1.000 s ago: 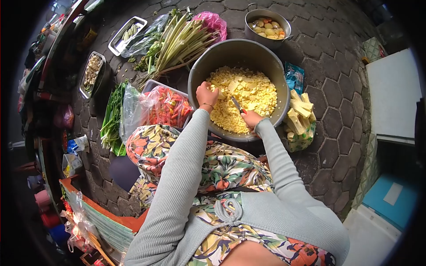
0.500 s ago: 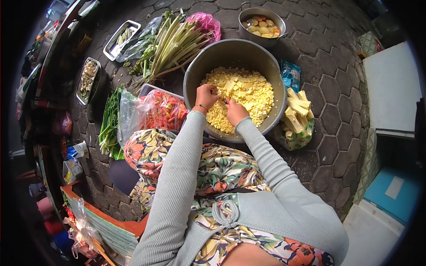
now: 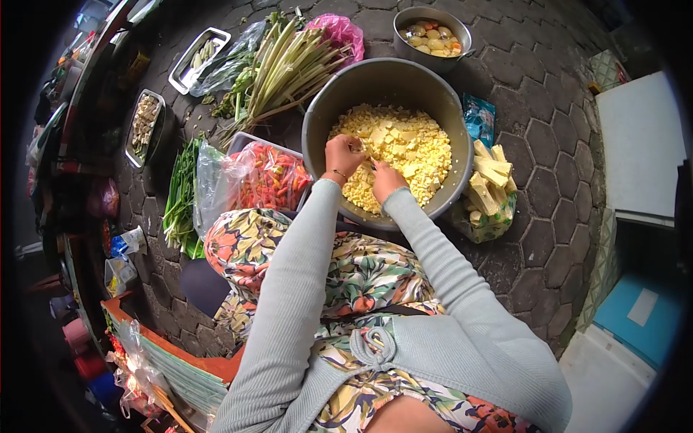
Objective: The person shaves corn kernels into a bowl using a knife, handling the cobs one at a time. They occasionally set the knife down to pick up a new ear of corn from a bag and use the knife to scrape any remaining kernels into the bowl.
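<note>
A large grey pot (image 3: 312,119) stands before me, holding a heap of yellow kernels and cut flat pieces (image 3: 401,141). Over the near part of that heap, my left hand (image 3: 343,156) is closed with its fingers pinched; what they hold is hidden. Close beside it on the right, my right hand (image 3: 388,180) is wrapped round what looks like a small knife (image 3: 374,165), of which only a dark bit shows. The two hands almost meet. Pale yellow sticks, apparently stripped corn cobs (image 3: 491,177), lie in a green patterned bag (image 3: 494,229) right of the pot.
Red chillies (image 3: 271,177) fill a plastic-covered tub at the pot's left. Behind are lemongrass stalks (image 3: 289,72), a pink bag (image 3: 339,36) and a metal pot of peeled vegetables (image 3: 433,63). Green onions (image 3: 180,195) and metal trays (image 3: 134,155) lie further left; a blue packet (image 3: 478,119) sits right.
The view has shifted slightly, so the pot and hands appear a little further right. Both hands remain close together over the heap, with only small finger movement.
</note>
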The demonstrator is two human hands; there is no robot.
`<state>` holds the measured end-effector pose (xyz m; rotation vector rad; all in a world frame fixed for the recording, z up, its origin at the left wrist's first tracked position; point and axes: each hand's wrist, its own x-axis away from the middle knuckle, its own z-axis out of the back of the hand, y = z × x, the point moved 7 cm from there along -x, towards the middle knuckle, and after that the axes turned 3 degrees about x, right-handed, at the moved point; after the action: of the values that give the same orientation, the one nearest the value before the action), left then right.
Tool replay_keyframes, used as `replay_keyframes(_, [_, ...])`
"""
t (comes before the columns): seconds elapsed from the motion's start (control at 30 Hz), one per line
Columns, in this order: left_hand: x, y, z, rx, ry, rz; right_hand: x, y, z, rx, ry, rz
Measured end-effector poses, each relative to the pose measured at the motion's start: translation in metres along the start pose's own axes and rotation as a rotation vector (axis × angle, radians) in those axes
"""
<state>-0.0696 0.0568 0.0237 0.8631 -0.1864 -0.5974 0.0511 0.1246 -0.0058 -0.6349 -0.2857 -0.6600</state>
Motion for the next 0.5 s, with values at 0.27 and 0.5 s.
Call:
replay_keyframes(0.27, [0.001, -0.01, 0.007, -0.004, 0.067, -0.012, 0.01, -0.008, 0.0, 0.076, -0.069, -0.061])
replay_keyframes(0.5, [-0.008, -0.008, 0.009, -0.103, 0.007, -0.048, -0.017, -0.023, 0.002, -0.026, 0.01, -0.036])
